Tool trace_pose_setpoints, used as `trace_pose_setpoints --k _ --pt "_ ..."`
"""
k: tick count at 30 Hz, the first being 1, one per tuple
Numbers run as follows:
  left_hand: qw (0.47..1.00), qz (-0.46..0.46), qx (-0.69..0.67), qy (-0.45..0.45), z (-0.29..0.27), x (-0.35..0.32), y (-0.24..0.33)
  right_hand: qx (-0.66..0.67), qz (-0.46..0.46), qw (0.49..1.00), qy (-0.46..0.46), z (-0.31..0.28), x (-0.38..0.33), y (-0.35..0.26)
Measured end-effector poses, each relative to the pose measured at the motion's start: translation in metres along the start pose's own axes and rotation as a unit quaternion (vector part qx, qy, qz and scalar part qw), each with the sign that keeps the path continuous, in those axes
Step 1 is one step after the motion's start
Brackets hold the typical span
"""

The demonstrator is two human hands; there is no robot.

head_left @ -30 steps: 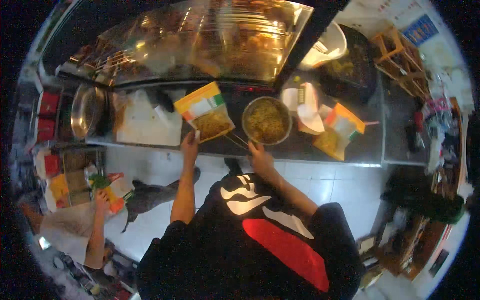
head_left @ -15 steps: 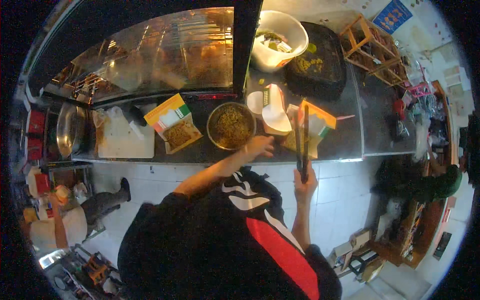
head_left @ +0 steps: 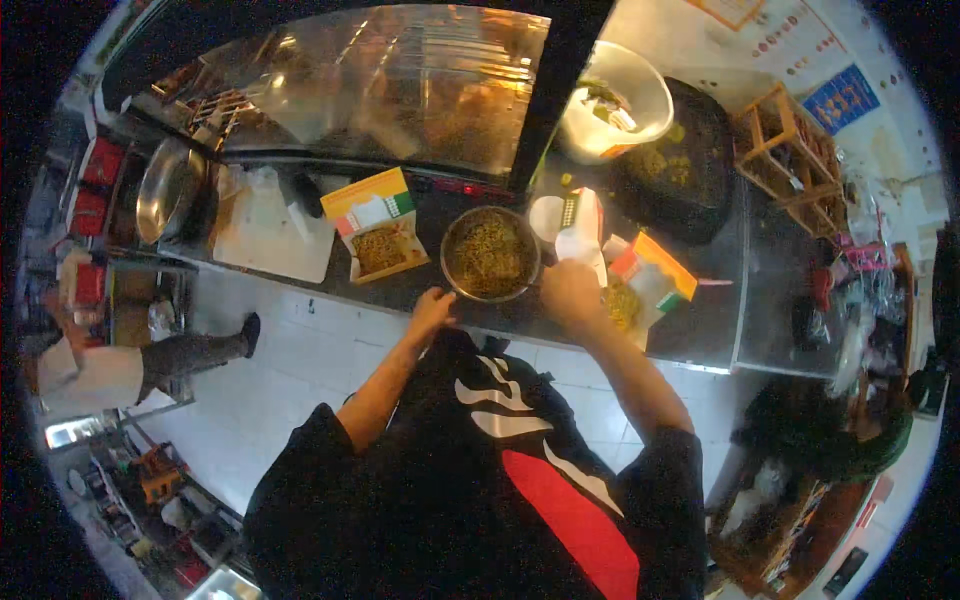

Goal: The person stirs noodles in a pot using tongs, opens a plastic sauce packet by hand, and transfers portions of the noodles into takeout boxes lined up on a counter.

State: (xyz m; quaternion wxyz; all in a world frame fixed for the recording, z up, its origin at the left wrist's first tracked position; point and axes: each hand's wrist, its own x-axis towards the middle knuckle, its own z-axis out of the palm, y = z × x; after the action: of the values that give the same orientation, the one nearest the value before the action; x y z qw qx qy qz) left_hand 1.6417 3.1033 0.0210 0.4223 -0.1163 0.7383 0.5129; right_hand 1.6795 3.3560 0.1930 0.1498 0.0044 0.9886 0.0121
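- On the counter's left: open box (head_left: pixel 378 235), holding noodles.
- Centre: left hand (head_left: pixel 432 306), fingers curled on the rim of the bowl (head_left: pixel 490 254), full of noodles.
- Right: right hand (head_left: pixel 568 292), grip unclear, beside a second box (head_left: pixel 648 285), seemingly not yet filled.

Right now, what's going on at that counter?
A person in a black shirt stands at a dark counter. The left hand touches the near rim of a metal bowl of yellowish noodles. The right hand is at a white packet beside the bowl. An open orange box with noodles lies left of the bowl, another orange box to the right.
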Motion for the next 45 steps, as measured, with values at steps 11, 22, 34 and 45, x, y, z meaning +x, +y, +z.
trace_pose_setpoints --k 11,22,34,45 --pt "0.97 0.076 -0.22 0.068 -0.008 0.031 0.019 0.25 0.01 0.968 0.029 0.084 -0.024 0.02" --pt "0.975 0.129 -0.169 0.065 -0.004 0.031 0.031 0.428 0.095 0.892 0.111 0.063 -0.078 0.035" --pt "0.979 0.174 -0.077 0.067 -0.003 -0.036 0.083 0.486 0.138 0.849 0.158 -0.05 -0.137 0.073" --pt "0.957 0.256 -0.127 0.041 0.02 -0.033 0.111 0.417 0.187 0.872 0.178 -0.046 -0.154 0.125"
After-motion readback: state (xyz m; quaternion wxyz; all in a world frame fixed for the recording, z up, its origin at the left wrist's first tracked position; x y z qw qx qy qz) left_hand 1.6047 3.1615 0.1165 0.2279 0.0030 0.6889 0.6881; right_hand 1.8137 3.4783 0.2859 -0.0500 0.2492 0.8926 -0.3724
